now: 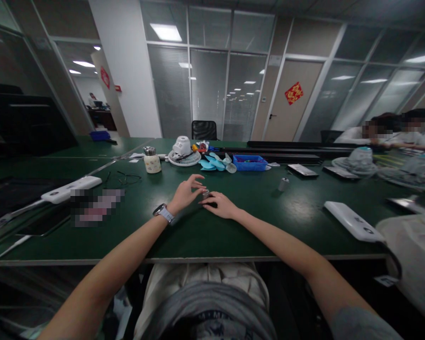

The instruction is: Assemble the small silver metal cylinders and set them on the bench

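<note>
Both my arms reach forward over the dark green table (255, 222). My left hand (186, 191), with a wristwatch on its wrist, pinches a small silvery cylindrical part (206, 192) between thumb and fingertips. My right hand (221, 204) lies just to the right of it on the table, fingers curled over something small and dark that I cannot make out. The two hands touch at the part.
Behind the hands stand a small cream jar (152, 161), a white fan guard and motor (183, 153), light blue fan blades (212, 163), a blue tray (250, 162) and a small grey cylinder (284, 184). White power strips lie at left (72, 188) and right (354, 221). Other people sit at the far right.
</note>
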